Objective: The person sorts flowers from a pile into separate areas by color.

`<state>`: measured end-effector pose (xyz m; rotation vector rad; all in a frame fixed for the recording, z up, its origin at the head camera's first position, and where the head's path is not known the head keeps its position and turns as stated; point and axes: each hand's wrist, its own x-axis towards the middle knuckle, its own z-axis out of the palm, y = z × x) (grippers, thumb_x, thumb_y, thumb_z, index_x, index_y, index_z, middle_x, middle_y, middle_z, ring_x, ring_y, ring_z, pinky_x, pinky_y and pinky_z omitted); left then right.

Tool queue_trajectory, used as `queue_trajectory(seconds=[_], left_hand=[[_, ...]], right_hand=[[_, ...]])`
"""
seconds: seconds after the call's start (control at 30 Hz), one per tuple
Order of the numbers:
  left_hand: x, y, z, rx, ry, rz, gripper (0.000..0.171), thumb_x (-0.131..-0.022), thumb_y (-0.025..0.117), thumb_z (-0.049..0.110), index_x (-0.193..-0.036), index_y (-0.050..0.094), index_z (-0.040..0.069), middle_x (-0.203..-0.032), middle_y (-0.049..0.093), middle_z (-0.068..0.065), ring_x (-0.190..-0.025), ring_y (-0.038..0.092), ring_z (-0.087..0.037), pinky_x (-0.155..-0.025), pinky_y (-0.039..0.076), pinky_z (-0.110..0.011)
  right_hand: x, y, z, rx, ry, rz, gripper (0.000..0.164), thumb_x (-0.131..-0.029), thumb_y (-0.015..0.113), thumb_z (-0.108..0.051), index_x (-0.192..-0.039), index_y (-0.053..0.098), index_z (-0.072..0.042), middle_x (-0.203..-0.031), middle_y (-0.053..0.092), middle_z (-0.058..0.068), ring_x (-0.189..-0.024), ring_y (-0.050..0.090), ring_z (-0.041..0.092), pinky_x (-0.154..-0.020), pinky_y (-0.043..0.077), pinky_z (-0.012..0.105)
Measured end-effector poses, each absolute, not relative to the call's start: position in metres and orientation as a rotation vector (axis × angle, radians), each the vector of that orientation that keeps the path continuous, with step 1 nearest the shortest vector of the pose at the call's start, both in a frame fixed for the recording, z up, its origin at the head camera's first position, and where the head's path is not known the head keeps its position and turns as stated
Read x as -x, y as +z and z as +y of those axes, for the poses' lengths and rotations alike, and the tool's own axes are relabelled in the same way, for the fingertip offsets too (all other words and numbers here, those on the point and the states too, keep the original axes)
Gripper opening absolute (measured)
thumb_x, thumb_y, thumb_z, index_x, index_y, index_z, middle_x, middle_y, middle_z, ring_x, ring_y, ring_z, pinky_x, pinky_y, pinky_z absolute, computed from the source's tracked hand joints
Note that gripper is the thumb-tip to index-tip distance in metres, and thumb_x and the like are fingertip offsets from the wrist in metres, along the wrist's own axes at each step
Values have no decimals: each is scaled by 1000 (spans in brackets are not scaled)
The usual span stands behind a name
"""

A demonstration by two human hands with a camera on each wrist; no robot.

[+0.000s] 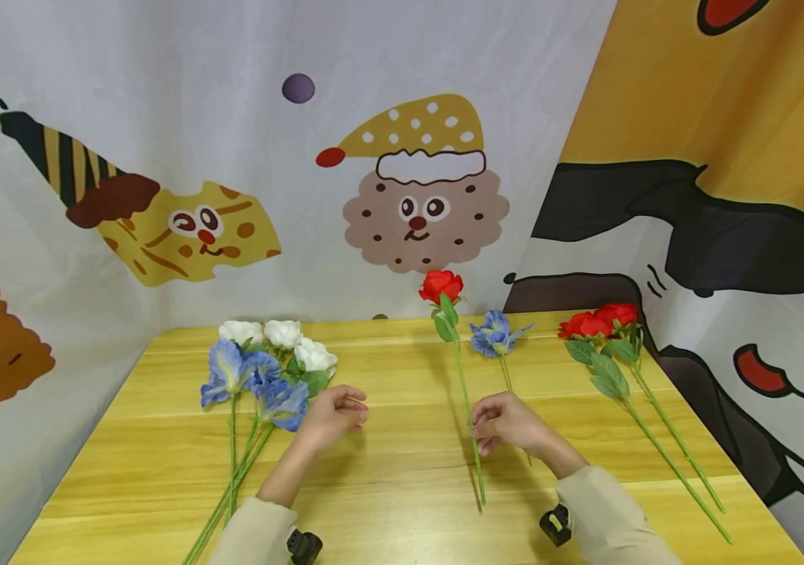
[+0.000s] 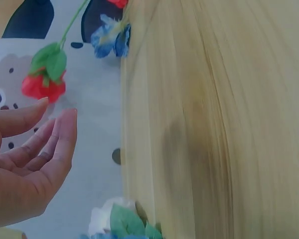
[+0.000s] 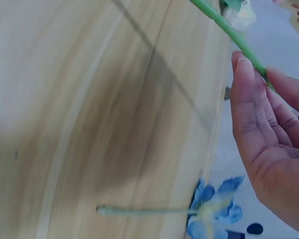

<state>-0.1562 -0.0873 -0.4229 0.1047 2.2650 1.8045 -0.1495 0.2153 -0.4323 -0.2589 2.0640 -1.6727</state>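
Note:
My right hand [image 1: 508, 424] pinches the green stem [image 3: 234, 37] of a red rose [image 1: 441, 287] between thumb and fingertips. The rose is held up off the table, bloom pointing away from me. Just right of it lies a single blue iris-like flower [image 1: 495, 335], its stem partly behind the right hand. My left hand [image 1: 334, 416] hovers with loosely bent fingers and holds nothing, as the left wrist view also shows. Close by on its left lie several blue flowers [image 1: 282, 400] and white roses [image 1: 316, 355], their stems crossing toward the front edge.
Two more red roses [image 1: 586, 324] lie at the right of the wooden table [image 1: 388, 486], stems slanting toward the front right. Behind the table's back edge hangs a cartoon-printed curtain [image 1: 232, 63].

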Motion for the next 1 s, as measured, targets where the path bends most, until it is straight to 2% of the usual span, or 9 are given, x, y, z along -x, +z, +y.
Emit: queue_trajectory(seconds=[0.17, 0.47, 0.7, 0.83, 1.0], left_hand=[[155, -422, -99, -70, 1806, 2305, 21, -85, 61, -8, -106, 59, -10, -91, 61, -17, -81, 62, -27, -72, 57, -44], [151, -420, -130, 0, 1773, 2363, 25, -86, 60, -6, -110, 57, -11, -92, 61, -17, -84, 62, -30, -74, 57, -44], [149, -421, -156, 80, 1752, 2379, 29, -87, 59, -4, -114, 53, -14, -95, 61, -18, -85, 62, -27, -76, 57, -42], [147, -424, -170, 98, 1761, 2388, 32, -87, 59, -4, -115, 50, -17, -97, 60, -19, -84, 62, -24, -75, 57, -41], [142, -427, -184, 128, 1748, 2397, 33, -88, 60, -3, -115, 50, -17, -96, 60, -18, -85, 62, -26, -74, 57, -39]], right_hand=[[151, -428, 231, 211, -1663, 2095, 9, -85, 58, 9, -91, 57, 15, -73, 61, 16, -58, 63, 24, -61, 57, 49], [151, -426, 261, 144, -1619, 2159, 7, -85, 58, 8, -90, 58, 12, -71, 60, 11, -58, 63, 23, -61, 57, 49], [150, -428, 284, 86, -1603, 2182, 16, -85, 61, 5, -94, 56, 17, -72, 61, 11, -58, 63, 23, -60, 58, 46], [149, -428, 296, 39, -1594, 2201, 14, -85, 60, 5, -94, 56, 16, -71, 61, 11, -58, 63, 22, -59, 58, 44], [147, -427, 312, 12, -1595, 2222, 15, -85, 60, 4, -94, 57, 15, -72, 61, 13, -58, 63, 22, -58, 58, 42]])
